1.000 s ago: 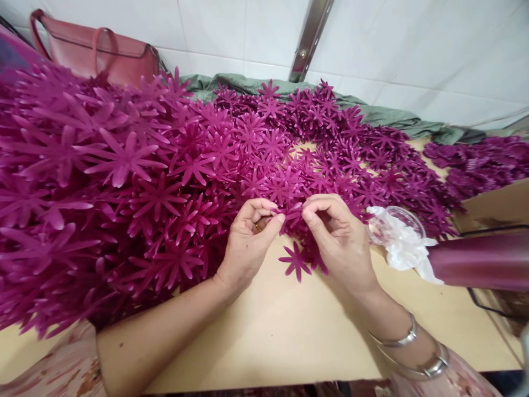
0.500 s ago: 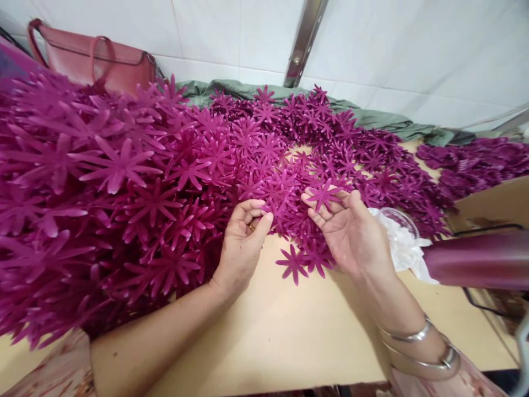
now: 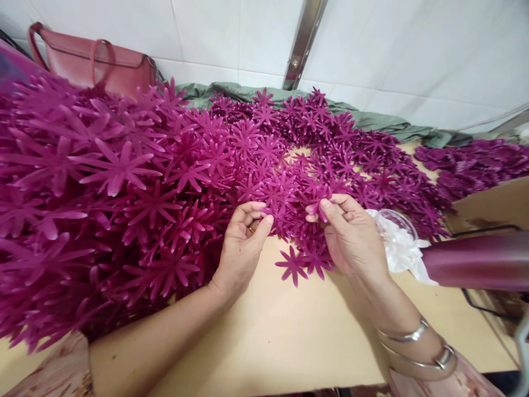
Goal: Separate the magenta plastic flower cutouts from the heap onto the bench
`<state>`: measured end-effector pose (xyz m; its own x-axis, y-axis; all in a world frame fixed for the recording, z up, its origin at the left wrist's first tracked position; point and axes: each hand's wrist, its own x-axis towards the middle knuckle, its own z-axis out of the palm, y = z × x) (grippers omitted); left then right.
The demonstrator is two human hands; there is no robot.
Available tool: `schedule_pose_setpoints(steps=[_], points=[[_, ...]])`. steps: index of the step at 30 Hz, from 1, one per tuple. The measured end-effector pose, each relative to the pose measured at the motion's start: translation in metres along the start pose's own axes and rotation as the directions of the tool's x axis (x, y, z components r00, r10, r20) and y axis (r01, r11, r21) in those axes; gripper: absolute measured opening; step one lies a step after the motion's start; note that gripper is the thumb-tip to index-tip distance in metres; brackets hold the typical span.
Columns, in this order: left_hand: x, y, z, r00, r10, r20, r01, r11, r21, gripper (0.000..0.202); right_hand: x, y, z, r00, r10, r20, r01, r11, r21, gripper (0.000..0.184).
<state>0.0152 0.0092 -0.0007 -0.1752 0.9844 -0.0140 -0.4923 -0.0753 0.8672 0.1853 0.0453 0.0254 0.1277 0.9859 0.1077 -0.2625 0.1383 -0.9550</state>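
My left hand (image 3: 242, 245) is closed in a pinch, thumb against forefinger, on a purple artificial flower piece (image 3: 266, 211); most of that piece is hidden or blends into the pile behind. To its right, my right hand (image 3: 353, 237) pinches another purple flower piece (image 3: 318, 210) between thumb and fingers, its petals bunched up. Both hands are at the front of a large pile of purple star-shaped flower pieces (image 3: 190, 171). Below and between them, a loose flower piece (image 3: 292, 266) lies flat on the pale table (image 3: 264, 342).
At the back left a red handbag (image 3: 99, 66) leans by the tiled wall. Green cloth (image 3: 372, 120) runs along the pile's rear. Right of my right hand are white ribbon-like strips (image 3: 399, 242) with a clear round container, and a purple roll (image 3: 479, 259). Folded purple material (image 3: 479, 160) lies farther right.
My right hand has turned over and closed its thumb onto the flower piece that lay spread on its open fingers. My left hand has stayed almost still.
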Motion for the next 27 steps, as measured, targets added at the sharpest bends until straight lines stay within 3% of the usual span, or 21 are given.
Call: schedule_pose_setpoints(steps=[14, 17, 23, 25, 27], points=[[0.000, 0.001, 0.000, 1.000, 0.001, 0.014, -0.001, 1.000, 0.018, 0.023, -0.008, -0.002, -0.007, 0.993, -0.091, 0.077, 0.113, 0.924, -0.365, 0.043], [-0.002, 0.004, 0.001, 0.999, -0.009, 0.045, 0.008, 1.000, 0.024, 0.024, -0.015, -0.005, -0.002, 0.977, -0.116, 0.181, 0.193, 0.848, -0.493, 0.040], [-0.001, 0.002, 0.001, 0.989, -0.051, 0.137, 0.055, 0.998, -0.027, 0.045, -0.025, -0.004, 0.009, 0.914, -0.102, 0.393, 0.331, 0.747, -0.576, 0.037], [0.000, 0.000, 0.000, 0.992, -0.028, 0.126, 0.031, 0.999, -0.016, 0.041, -0.025, -0.005, 0.009, 0.916, -0.097, 0.388, 0.329, 0.736, -0.592, 0.039], [0.001, -0.002, -0.001, 0.996, -0.003, 0.087, 0.003, 1.000, 0.006, 0.036, -0.023, -0.007, 0.007, 0.943, -0.155, 0.294, 0.308, 0.741, -0.597, 0.042]])
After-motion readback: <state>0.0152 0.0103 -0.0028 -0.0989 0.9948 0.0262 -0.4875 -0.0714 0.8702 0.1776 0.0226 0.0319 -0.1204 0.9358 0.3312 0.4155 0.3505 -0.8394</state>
